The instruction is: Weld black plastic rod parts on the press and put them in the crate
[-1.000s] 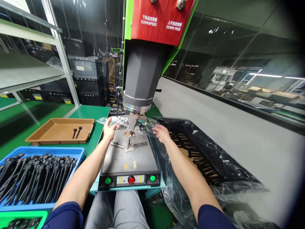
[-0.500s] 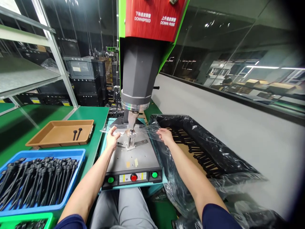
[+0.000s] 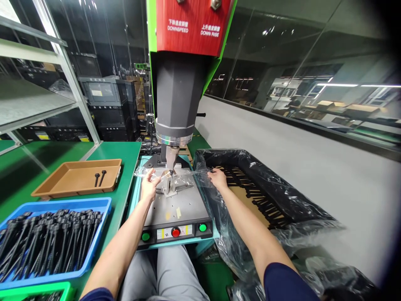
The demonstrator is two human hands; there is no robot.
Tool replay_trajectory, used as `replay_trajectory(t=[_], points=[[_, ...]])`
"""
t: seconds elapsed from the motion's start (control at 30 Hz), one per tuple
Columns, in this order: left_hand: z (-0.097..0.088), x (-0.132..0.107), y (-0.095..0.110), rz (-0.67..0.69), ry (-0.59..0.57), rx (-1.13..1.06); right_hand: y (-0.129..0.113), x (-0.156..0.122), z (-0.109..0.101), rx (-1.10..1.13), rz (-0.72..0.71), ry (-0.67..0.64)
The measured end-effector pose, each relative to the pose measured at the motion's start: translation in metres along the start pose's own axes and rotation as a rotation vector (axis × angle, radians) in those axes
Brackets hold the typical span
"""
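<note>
A sheet of clear plastic film (image 3: 183,177) is stretched across the small metal fixture (image 3: 169,186) on the grey plate of the press machine (image 3: 175,100). My left hand (image 3: 149,187) pinches the film's left end, fingers closed on it. My right hand (image 3: 217,178) grips the right end at the plate's edge. The machine's horn (image 3: 171,158) hangs straight above the fixture, between my hands.
The control strip (image 3: 174,232) carries two green buttons and a red one. A blue bin (image 3: 46,240) holds several black parts. A brown tray (image 3: 75,177) holds two black pins. A plastic-lined crate (image 3: 260,196) with black parts stands on the right; shelving (image 3: 37,96) on the left.
Both hands drew the film from behind the horn toward me and down over the fixture. The left hand shifted right and nearer; the view also moved.
</note>
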State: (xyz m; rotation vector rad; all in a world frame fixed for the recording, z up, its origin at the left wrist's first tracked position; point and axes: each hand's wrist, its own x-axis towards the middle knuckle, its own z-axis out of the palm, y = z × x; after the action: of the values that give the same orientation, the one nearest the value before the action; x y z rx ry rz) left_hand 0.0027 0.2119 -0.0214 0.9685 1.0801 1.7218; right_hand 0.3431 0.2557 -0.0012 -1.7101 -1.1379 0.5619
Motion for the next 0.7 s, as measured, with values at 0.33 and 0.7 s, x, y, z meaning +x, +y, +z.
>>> replay_trajectory(t=[0.33,0.7], points=[[0.006,-0.012,0.006,-0.030,-0.019,-0.045,-0.020,-0.015,-0.006,-0.437,-0.064,-0.001],[0.012,-0.024,0.014,-0.019,-0.067,0.012,-0.054,-0.078,0.031,-0.335,-0.679,-0.249]])
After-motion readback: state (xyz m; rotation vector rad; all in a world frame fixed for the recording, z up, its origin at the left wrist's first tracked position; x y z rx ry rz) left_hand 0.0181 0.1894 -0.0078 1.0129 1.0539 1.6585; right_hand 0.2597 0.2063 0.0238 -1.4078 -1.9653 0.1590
